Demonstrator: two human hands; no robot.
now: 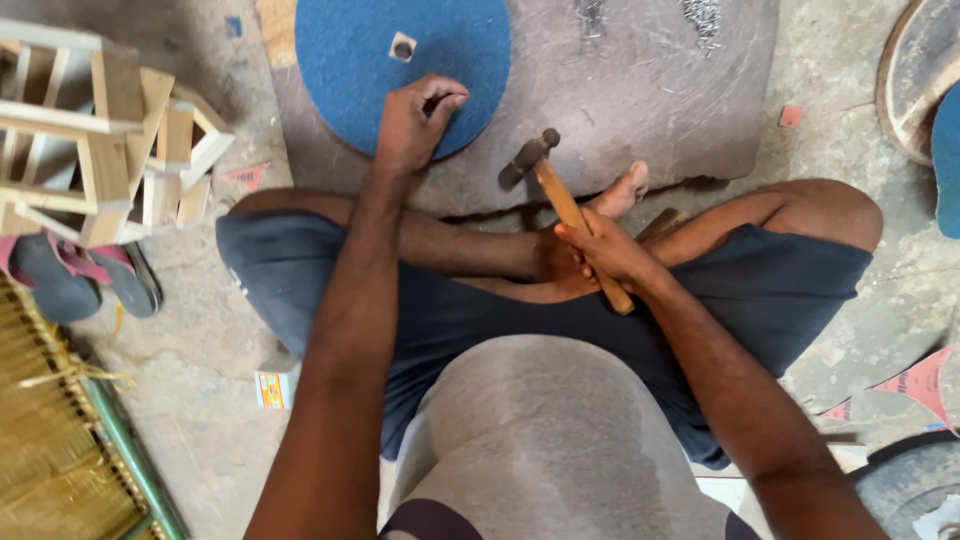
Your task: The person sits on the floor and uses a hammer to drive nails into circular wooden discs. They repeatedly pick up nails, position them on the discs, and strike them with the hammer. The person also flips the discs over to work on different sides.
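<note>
Concrete floor, dark slab [640, 110]: left hand [415, 125] pinched on blue disc [400, 70], steadying it; right hand [600, 250] clenched round hammer [560, 195], head poised to strike.

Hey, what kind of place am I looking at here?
Probably a small floor-level craft workshop. The right hand holds a wooden-handled hammer, the left hand rests on a blue felt disc, and wooden frames are stacked beside a pile of nails.

Round blue felt disc [350, 60] with small square hole, lying flat on grey stone slab [640, 90], hammer [565, 205] with wooden handle and dark metal head, tilted, head above slab
</note>
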